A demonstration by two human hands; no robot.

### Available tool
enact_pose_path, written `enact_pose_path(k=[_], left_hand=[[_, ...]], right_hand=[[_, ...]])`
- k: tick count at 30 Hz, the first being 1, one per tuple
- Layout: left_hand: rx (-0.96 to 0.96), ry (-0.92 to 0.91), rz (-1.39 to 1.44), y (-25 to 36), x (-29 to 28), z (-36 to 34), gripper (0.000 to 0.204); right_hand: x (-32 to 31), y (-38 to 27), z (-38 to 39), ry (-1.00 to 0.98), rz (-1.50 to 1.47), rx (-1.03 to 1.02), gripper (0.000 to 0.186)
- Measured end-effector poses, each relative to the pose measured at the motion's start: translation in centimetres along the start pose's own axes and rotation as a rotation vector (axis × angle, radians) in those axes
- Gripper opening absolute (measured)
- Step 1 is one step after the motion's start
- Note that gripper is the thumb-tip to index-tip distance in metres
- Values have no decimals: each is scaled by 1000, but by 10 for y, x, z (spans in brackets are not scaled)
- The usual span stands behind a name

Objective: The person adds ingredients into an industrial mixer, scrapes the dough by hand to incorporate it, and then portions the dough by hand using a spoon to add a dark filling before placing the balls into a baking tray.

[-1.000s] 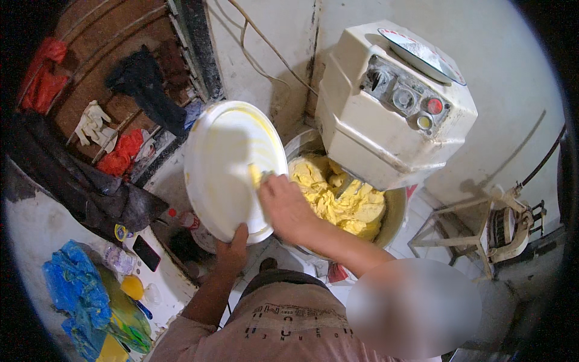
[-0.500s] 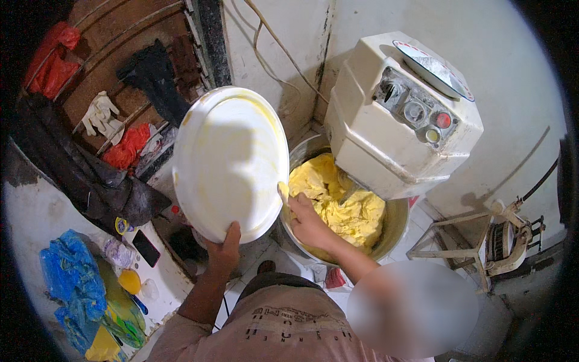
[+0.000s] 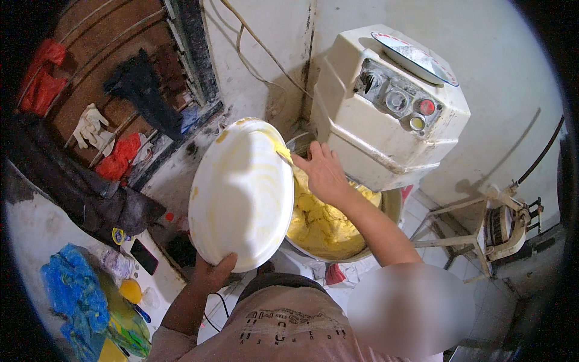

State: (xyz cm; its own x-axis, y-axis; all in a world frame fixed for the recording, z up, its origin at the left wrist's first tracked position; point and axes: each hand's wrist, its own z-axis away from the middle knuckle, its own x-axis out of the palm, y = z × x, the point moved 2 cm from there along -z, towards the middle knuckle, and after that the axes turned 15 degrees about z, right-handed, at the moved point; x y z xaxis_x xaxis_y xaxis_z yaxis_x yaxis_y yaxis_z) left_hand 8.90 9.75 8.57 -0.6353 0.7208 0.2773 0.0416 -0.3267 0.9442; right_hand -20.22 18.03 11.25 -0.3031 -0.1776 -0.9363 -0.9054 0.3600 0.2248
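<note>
My left hand [image 3: 217, 273] grips the lower edge of a large, round, shallow white plastic lid [image 3: 238, 199], tilted up beside the mixer bowl. Yellow smears run along its upper and left rim. At the lid's upper right edge is my right hand [image 3: 325, 173], its thumb and fingers closed round a small yellow piece [image 3: 282, 151] pressed to the rim; whether that is a scraper or a lump of dough I cannot tell. Below and behind this hand, soft yellow dough [image 3: 322, 220] fills the metal mixer bowl [image 3: 393, 208], partly covered by my forearm.
The cream mixer head [image 3: 386, 114] overhangs the bowl and carries a plate [image 3: 416, 57] of white powder. A metal-framed machine [image 3: 482, 232] stands at right. On the left ledge lie a phone [image 3: 145, 256] and a blue plastic bag [image 3: 72, 283]. Gloves [image 3: 93, 128] hang on a rack.
The lid has swung down and slightly right in view, more tilted. My right hand has moved up along its right edge, carrying the yellow piece to the upper rim.
</note>
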Motion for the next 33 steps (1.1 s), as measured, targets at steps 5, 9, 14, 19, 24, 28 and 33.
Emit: enact_pose_path(k=[5, 9, 14, 19, 24, 28, 33], left_hand=[[82, -194, -117, -19, -18, -7, 52], [-242, 154, 348, -20, -4, -12, 55], [-74, 215, 359, -23, -24, -23, 60], [-79, 259, 400, -7, -21, -25, 70], [-58, 294, 429, -7, -13, -33, 72], [-51, 320, 419, -13, -30, -35, 72], [3, 365, 427, -13, -56, -37, 72]], right_hand=[[-36, -4, -10, 210, 165, -142, 47], [-30, -19, 5, 253, 6, -180, 34], [19, 21, 80, 83, -571, 121, 18], [64, 45, 137, -154, -179, -49, 20], [82, 70, 162, -248, -80, 14, 20], [110, 77, 172, -131, -215, 269, 18], [102, 71, 158, -46, -819, 589, 18]])
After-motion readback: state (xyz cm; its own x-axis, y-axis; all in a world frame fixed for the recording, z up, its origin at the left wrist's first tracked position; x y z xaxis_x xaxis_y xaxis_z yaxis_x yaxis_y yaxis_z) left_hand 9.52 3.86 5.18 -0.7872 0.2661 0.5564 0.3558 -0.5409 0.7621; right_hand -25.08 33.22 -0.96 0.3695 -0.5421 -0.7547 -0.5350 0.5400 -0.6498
